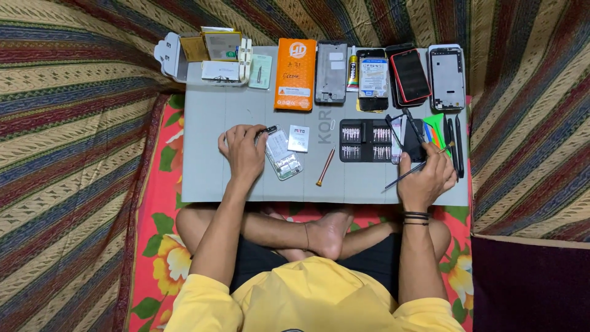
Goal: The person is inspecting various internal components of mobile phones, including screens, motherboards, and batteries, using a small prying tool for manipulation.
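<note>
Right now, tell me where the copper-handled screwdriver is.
The copper-handled screwdriver lies on the grey mat, near the middle, between the clear phone part by the left hand and the black bit case.

We are looking through a single head-worn camera, pointing almost straight down from above our own lap. It is sitting fairly far up, taking in the whole grey work mat [246,178], our crossed legs below it and the striped cloth [74,123] around. Our left hand [243,152] and right hand [426,178] are reaching away from the lens, towards the top of the frame.
</note>
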